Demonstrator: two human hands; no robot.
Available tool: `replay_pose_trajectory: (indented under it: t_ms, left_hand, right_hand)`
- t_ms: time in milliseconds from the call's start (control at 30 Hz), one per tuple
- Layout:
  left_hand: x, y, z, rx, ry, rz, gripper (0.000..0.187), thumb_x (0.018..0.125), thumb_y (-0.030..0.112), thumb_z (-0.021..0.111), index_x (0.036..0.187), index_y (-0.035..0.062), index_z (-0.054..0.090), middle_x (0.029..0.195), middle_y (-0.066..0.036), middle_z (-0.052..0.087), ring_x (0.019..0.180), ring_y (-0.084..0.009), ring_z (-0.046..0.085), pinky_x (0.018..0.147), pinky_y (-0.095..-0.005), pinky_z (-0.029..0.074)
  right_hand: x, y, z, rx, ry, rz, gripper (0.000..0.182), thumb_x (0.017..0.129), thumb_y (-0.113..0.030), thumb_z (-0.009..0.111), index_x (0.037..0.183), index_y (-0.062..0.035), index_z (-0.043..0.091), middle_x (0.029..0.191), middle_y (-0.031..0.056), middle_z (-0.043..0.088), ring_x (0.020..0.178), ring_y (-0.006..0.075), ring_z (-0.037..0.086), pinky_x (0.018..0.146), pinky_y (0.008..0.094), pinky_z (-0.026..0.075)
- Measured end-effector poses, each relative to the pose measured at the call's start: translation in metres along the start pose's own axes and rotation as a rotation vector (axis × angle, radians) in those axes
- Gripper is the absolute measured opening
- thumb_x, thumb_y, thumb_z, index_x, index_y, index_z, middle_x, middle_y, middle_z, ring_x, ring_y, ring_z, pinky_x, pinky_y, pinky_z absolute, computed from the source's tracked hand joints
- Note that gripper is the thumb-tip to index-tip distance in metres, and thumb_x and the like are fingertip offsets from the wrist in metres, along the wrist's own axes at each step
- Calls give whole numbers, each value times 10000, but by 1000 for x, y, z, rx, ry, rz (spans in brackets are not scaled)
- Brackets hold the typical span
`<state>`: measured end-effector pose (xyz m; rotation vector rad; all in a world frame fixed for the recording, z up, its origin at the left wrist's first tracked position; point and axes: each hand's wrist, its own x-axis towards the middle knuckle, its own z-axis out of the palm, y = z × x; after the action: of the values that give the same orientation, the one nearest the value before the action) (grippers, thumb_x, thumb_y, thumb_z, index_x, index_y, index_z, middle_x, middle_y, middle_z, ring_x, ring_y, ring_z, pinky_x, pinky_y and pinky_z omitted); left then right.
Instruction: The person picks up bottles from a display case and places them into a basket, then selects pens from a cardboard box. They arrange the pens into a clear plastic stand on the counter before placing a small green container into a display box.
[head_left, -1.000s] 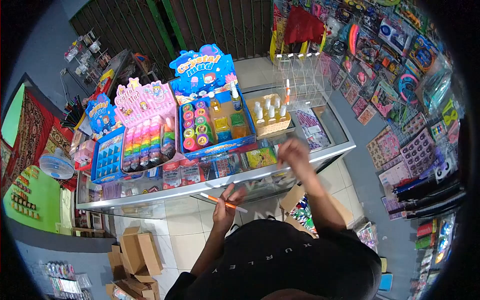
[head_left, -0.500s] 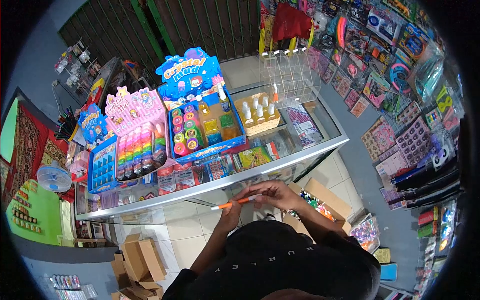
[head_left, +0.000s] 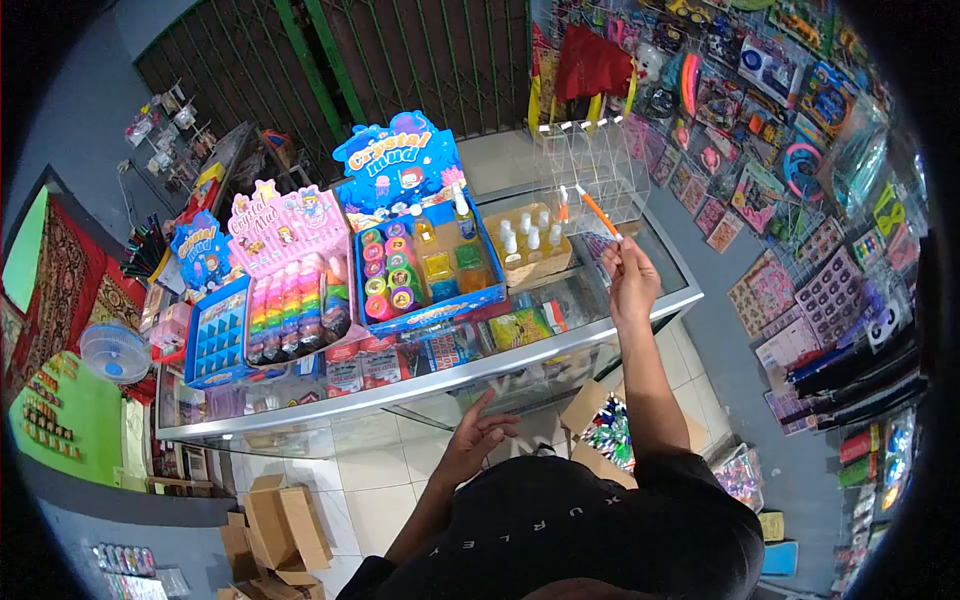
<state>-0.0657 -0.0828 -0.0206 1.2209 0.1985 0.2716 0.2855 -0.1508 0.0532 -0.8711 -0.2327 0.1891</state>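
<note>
My right hand [head_left: 633, 280] is raised over the glass counter's right part, its fingers pinching the lower end of a slim orange pen [head_left: 600, 213] with white ends. The pen tilts up and to the left, its tip in front of a clear acrylic display rack [head_left: 620, 175]. A similar orange-and-white pen [head_left: 563, 207] stands at the rack's left side. My left hand [head_left: 478, 440] hangs in front of the counter edge, fingers apart and holding nothing. Below my right forearm, an open carton [head_left: 583, 405] holds many colourful pens.
On the glass counter [head_left: 440, 382] stand a woven basket of pump bottles [head_left: 545, 268], a blue slime display box [head_left: 425, 318] and a pink one [head_left: 290, 225]. Empty cartons [head_left: 290, 525] lie on the floor at left. Hanging goods [head_left: 780, 180] cover the right wall.
My right hand has moved up and right with the pen, from the counter's front to the rack. My left hand has let go of the pen and opened.
</note>
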Motion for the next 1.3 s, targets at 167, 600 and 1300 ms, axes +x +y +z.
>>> replay_pose_trajectory:
  t_ms: [167,600,1300]
  left_hand:
    - [-9,4,-5,34,48,-10,694,987,150,536,1531,83,110,1248,-188,595,1067,-244,624,921,-370,451]
    - [-15,5,-6,12,68,-1,707,973,126,562,1527,72,125,1222,-174,613,1062,-235,625,912,-367,463]
    - [34,-56,-7,154,-221,-17,400,986,202,554,1309,-18,468,1188,-126,616,1060,-209,605,928,-363,481]
  right_hand:
    - [17,4,18,-84,-26,16,328,944,-187,638,1139,74,597,970,122,660,829,160,652,764,277,566]
    - [64,-35,74,-29,-317,48,350,978,-146,542,1246,78,517,1062,152,650,847,196,662,778,320,564]
    - [-196,57,-111,-639,-714,648,235,923,-209,654,1031,-2,634,867,80,669,785,168,644,712,312,536]
